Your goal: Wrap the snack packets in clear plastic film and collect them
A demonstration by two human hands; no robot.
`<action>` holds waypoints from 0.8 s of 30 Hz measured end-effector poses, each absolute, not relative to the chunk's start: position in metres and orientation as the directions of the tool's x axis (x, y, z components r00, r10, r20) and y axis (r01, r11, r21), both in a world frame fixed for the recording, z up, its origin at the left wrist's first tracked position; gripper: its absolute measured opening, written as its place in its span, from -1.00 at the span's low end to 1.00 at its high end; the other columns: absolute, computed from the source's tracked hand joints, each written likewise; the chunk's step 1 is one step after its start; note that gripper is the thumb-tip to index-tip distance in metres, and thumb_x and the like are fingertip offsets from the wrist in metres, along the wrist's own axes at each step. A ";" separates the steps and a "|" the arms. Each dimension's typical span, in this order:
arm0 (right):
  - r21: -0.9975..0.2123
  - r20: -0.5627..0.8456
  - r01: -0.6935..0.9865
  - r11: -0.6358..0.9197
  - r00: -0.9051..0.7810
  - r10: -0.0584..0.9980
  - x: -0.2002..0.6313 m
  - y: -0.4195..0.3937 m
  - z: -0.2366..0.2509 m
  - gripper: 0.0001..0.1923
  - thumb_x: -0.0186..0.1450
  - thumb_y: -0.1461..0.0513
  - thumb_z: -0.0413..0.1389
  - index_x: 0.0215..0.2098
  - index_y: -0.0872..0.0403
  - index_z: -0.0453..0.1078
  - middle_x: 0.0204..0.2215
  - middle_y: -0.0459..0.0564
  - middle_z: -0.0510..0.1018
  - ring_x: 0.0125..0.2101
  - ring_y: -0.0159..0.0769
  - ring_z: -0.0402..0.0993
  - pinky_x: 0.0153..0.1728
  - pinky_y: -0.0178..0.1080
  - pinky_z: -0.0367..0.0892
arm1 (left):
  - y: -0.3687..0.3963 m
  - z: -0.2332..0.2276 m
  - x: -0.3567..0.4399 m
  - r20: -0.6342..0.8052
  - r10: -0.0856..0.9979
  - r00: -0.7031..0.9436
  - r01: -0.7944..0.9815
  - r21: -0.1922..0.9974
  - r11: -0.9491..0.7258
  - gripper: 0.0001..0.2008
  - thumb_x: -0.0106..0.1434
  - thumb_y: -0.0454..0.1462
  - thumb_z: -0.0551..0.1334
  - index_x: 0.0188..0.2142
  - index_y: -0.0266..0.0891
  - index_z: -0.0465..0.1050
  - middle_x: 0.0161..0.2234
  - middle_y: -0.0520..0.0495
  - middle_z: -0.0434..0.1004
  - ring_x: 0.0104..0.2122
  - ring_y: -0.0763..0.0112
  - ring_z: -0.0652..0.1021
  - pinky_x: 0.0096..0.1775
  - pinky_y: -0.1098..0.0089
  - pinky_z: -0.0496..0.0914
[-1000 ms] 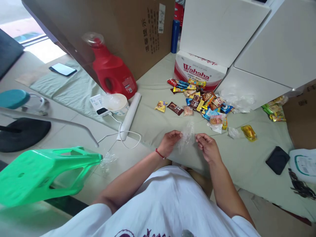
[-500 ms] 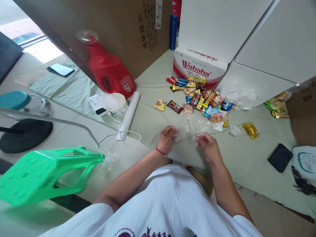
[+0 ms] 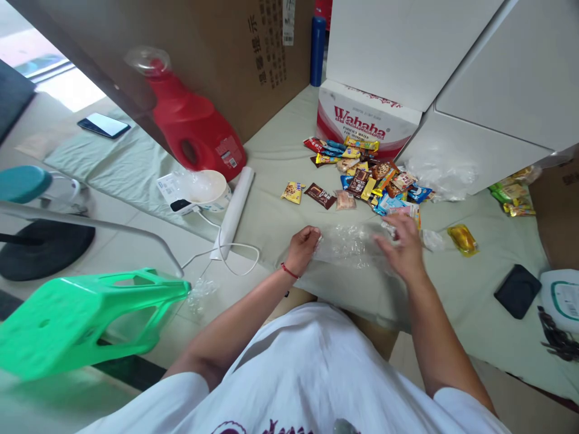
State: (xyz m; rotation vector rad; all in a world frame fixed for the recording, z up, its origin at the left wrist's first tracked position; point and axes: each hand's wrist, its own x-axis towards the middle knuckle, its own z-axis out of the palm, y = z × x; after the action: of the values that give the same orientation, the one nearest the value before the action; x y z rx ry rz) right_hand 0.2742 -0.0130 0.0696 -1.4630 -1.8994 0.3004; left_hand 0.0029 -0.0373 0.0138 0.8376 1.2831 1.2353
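Observation:
My left hand (image 3: 304, 248) pinches the left end of a clear plastic bag (image 3: 350, 244), which stretches out to the right over the cloth. With its fingers apart, my right hand (image 3: 403, 244) hovers over the bag's right side, close to the snack pile; no grip on anything shows there. Wrapped snacks (image 3: 366, 178) lie heaped in front of a Wahaba-like lettered carton (image 3: 362, 117). At the heap's near left lie a yellow cookie packet (image 3: 294, 192), a brown packet (image 3: 320, 195) and a small pinkish packet (image 3: 345, 199).
A red jug (image 3: 199, 129), a paper tub (image 3: 210, 190) and a white roll (image 3: 235, 211) stand or lie to the left. Crumpled clear plastic (image 3: 443, 172), a yellow packet (image 3: 462, 239) and a black wallet-like item (image 3: 517, 291) are at right. A green stool (image 3: 58, 319) lies on the floor.
My right hand has let go of the plastic and moved right and up, its fingers spreading. The bag now lies more stretched out, with my left hand still holding its end.

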 end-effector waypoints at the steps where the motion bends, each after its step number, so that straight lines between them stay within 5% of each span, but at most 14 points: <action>1: -0.535 0.374 0.743 0.403 -0.219 0.901 0.256 -0.006 0.068 -0.49 0.28 0.00 0.27 0.14 -0.03 0.48 0.09 0.13 0.48 0.03 -0.01 0.41 0.03 0.00 0.37 | -0.037 0.014 0.003 -0.232 0.964 -0.133 -0.190 0.960 0.205 -0.64 0.23 0.03 0.31 -0.44 -0.20 0.42 -0.58 0.13 0.23 -0.54 0.52 0.27 -0.45 0.45 0.17; 6: -0.550 0.199 0.694 0.464 -0.431 0.880 0.209 0.025 0.047 -0.83 0.38 0.22 0.14 -0.16 0.01 0.60 -0.25 0.07 0.61 -0.19 -0.07 0.40 -0.05 -0.03 0.34 | -0.034 0.019 -0.001 -0.278 0.948 -0.156 -0.219 0.945 0.242 -0.69 0.20 -0.03 0.28 -0.47 -0.21 0.41 -0.55 0.08 0.32 -0.52 0.50 0.28 -0.46 0.45 0.14; 9: -0.590 0.246 0.649 0.480 -0.421 0.873 0.213 0.032 0.044 -0.79 0.42 0.20 0.09 -0.22 0.01 0.59 -0.30 0.05 0.59 -0.20 -0.11 0.42 -0.06 -0.07 0.33 | -0.030 0.021 -0.005 -0.322 0.926 -0.197 -0.261 0.928 0.267 -0.75 0.15 -0.09 0.27 -0.48 -0.21 0.40 -0.54 0.08 0.33 -0.52 0.51 0.30 -0.49 0.45 0.11; 14: -0.612 0.165 0.675 0.413 -0.401 0.901 0.210 0.044 0.043 -0.60 0.24 0.16 0.28 0.04 0.06 0.53 -0.12 0.09 0.58 -0.12 -0.10 0.46 -0.05 -0.12 0.35 | -0.029 0.021 -0.004 -0.289 0.943 -0.165 -0.270 0.933 0.238 -0.78 0.13 -0.13 0.25 -0.51 -0.21 0.37 -0.56 0.10 0.31 -0.54 0.54 0.27 -0.49 0.47 0.11; 18: -0.721 -0.016 0.634 0.278 -0.417 0.909 0.202 0.058 0.038 -0.81 0.28 0.16 0.19 -0.21 0.07 0.58 -0.32 -0.02 0.61 -0.34 -0.27 0.45 -0.23 -0.24 0.32 | -0.031 0.019 -0.004 -0.315 0.933 -0.172 -0.325 0.913 0.248 -0.82 0.13 -0.17 0.23 -0.51 -0.21 0.35 -0.56 0.10 0.30 -0.56 0.54 0.28 -0.53 0.49 0.07; 24: -0.808 0.084 0.502 0.309 -0.421 0.903 0.224 0.048 0.062 -0.72 0.34 0.03 0.17 -0.24 0.07 0.56 -0.41 -0.06 0.55 -0.39 -0.29 0.41 -0.30 -0.25 0.29 | -0.028 0.018 -0.008 -0.322 0.921 -0.219 -0.395 0.892 0.218 -0.76 0.21 -0.17 0.23 -0.52 -0.19 0.27 -0.56 0.14 0.17 -0.59 0.56 0.23 -0.52 0.49 0.13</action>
State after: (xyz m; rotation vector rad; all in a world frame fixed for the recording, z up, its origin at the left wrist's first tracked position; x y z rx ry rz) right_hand 0.2237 0.0482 0.0617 -1.2415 -2.0435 0.9763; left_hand -0.0081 -0.0284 0.0182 0.5819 1.2407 1.3445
